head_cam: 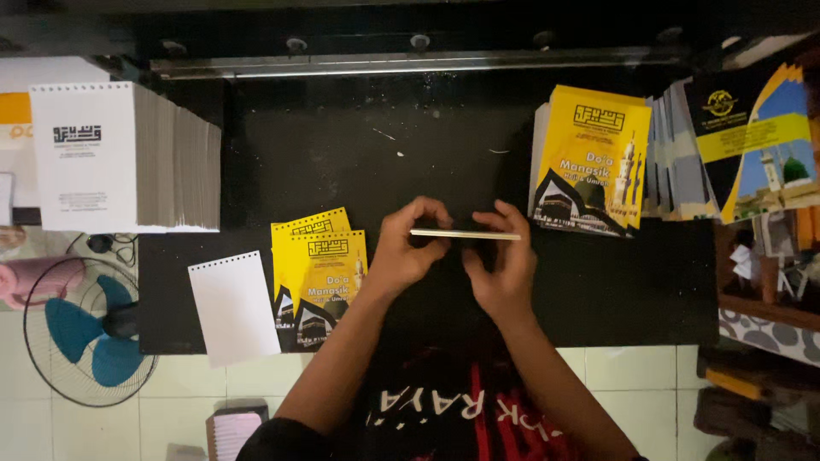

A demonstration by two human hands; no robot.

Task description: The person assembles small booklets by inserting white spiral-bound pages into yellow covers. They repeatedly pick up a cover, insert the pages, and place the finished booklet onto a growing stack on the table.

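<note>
Black worktop (342, 154) first: tall white punched stack (120, 158) at its left edge, yellow booklets (591, 158) near the right. Mid-front, left hand (401, 256) and right hand (504, 269) each pinch a thin booklet (465, 234) edge-on.

booklets (319, 275) left, stack (589, 162) right of hands

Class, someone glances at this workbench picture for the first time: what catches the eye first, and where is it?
Centre: the left hand and right hand hold a thin booklet edge-on over the black table. Bright yellow covers lie left of them, a yellow booklet stack upper right, a tall white page stack far left.
</note>
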